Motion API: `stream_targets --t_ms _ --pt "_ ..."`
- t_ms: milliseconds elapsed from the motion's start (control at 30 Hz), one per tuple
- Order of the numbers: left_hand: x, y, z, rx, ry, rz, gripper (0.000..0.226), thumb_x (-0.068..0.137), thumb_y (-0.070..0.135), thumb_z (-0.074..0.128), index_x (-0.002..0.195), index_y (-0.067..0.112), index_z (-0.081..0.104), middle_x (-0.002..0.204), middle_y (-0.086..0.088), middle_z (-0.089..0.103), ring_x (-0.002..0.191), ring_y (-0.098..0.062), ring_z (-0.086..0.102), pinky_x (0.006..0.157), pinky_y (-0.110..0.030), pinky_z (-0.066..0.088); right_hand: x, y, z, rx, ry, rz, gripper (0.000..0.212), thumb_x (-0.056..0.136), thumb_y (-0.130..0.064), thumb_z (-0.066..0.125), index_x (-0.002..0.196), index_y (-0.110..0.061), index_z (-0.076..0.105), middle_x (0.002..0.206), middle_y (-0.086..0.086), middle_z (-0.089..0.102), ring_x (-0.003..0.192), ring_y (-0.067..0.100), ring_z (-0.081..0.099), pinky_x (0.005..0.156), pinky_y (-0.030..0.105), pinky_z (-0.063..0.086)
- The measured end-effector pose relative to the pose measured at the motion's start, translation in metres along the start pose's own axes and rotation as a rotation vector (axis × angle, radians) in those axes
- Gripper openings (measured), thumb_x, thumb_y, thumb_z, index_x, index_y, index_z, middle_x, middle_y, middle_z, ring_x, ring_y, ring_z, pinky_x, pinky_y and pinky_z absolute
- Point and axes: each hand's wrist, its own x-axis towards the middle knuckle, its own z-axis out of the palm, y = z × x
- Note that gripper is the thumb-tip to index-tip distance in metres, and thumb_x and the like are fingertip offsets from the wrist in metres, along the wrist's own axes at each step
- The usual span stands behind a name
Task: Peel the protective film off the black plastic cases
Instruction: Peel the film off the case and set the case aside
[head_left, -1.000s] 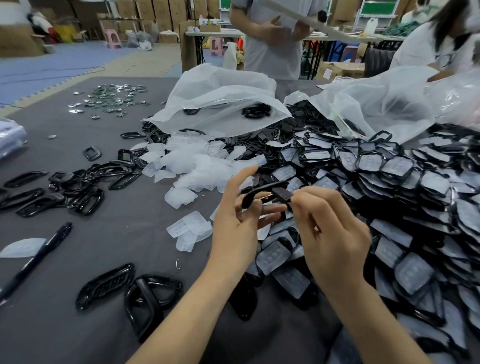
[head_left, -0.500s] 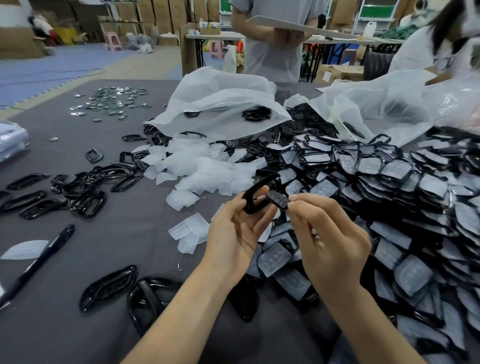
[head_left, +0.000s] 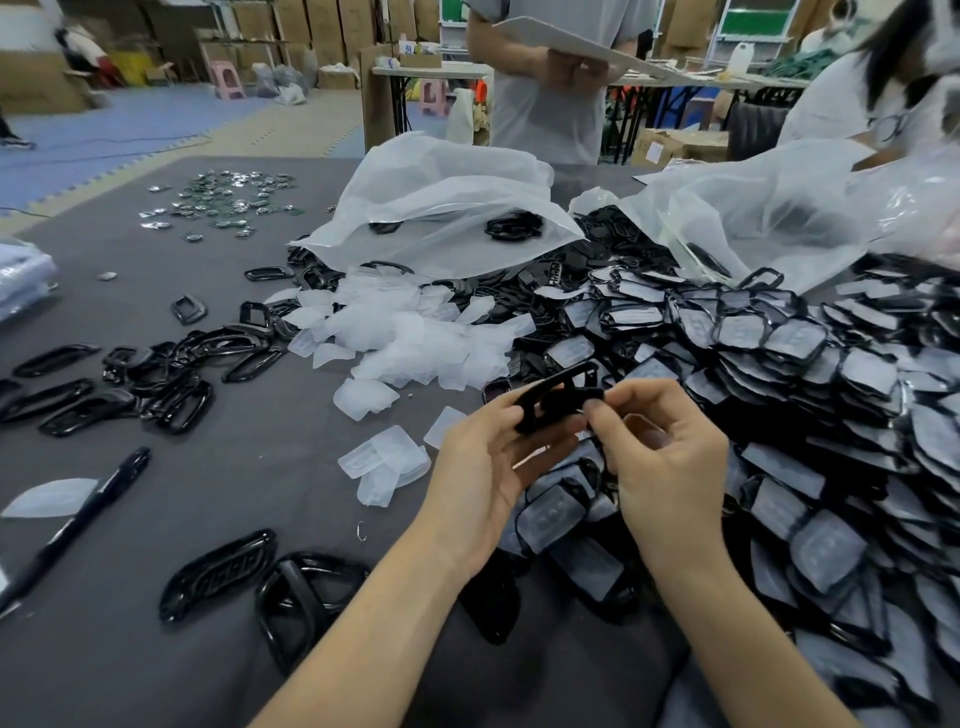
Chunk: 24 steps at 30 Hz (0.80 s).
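A glossy black plastic frame case (head_left: 553, 397) is held over a heap of film-covered black cases (head_left: 779, 374), long axis rising from lower left to upper right. The left hand (head_left: 483, 467) grips its lower end, and the right hand (head_left: 675, 467) pinches the upper. Any lettering is too blurred to read.

Over the table (head_left: 234, 467), left hand (head_left: 483, 467) and right hand (head_left: 670, 462) hold a case (head_left: 550, 397) between them. Filmed cases (head_left: 805, 389) heaped to the right. Film pile (head_left: 405, 332) behind the hands, bags (head_left: 447, 208) behind that. Peeled cases (head_left: 156, 384) at left, pen (head_left: 88, 514) in front of them, metal bits (head_left: 228, 200) far back left.
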Motion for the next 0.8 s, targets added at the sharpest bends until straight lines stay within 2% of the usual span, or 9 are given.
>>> stream_targets --t_ms 67,200,367,567,667,800 --pt "0.0 -0.001 0.0 0.042 -0.014 0.02 0.043 0.095 0.002 0.032 0.101 0.009 0.074 0.107 -0.016 0.072 0.098 -0.025 0.07 0.078 -0.027 0.056 0.003 0.0 -0.002 0.029 -0.017 0.07 0.02 0.082 -0.002 0.071 0.075 -0.019 0.063 0.065 -0.011 0.065 0.059 0.002 0.059 0.059 0.014 0.048" --pt "-0.001 -0.001 0.0 0.057 -0.015 0.039 0.047 0.096 0.0 0.032 0.096 0.012 0.077 0.104 -0.017 0.073 0.096 -0.026 0.071 0.079 -0.027 0.057 0.008 0.0 -0.006 0.069 -0.046 0.191 0.021 0.081 -0.002 0.071 0.072 -0.019 0.063 0.056 -0.01 0.058 0.046 0.004 0.046 0.045 0.015 0.039" --pt "-0.002 -0.001 0.001 0.053 -0.01 0.035 0.036 0.098 -0.004 0.034 0.104 0.003 0.069 0.101 -0.018 0.073 0.093 -0.025 0.072 0.077 -0.026 0.057 0.01 0.0 -0.008 0.133 -0.066 0.241 0.023 0.081 0.0 0.07 0.069 -0.019 0.064 0.051 -0.009 0.053 0.041 0.005 0.039 0.04 0.014 0.033" --pt "-0.002 -0.003 0.005 0.092 0.015 0.053 0.033 0.097 -0.01 0.039 0.1 0.006 0.069 0.097 -0.014 0.074 0.09 -0.021 0.073 0.074 -0.021 0.056 0.015 0.0 -0.013 0.248 -0.076 0.274 0.023 0.083 0.002 0.066 0.073 -0.018 0.063 0.053 -0.009 0.053 0.04 0.004 0.037 0.039 0.014 0.03" --pt "0.0 -0.003 0.004 0.085 0.056 0.096 0.028 0.097 -0.009 0.043 0.105 0.008 0.064 0.091 -0.012 0.075 0.085 -0.021 0.074 0.071 -0.019 0.056 0.013 -0.002 -0.011 0.204 -0.087 0.188 0.021 0.084 0.002 0.066 0.081 -0.018 0.067 0.062 -0.01 0.061 0.046 0.001 0.046 0.044 0.012 0.037" --pt "0.0 -0.002 0.002 0.051 0.114 0.148 0.019 0.097 -0.006 0.046 0.106 0.008 0.054 0.088 -0.014 0.075 0.088 -0.024 0.074 0.07 -0.02 0.057 0.007 -0.001 -0.011 -0.204 -0.051 -0.19 0.018 0.085 -0.006 0.07 0.084 -0.024 0.067 0.069 -0.015 0.062 0.052 0.004 0.048 0.052 0.01 0.038"
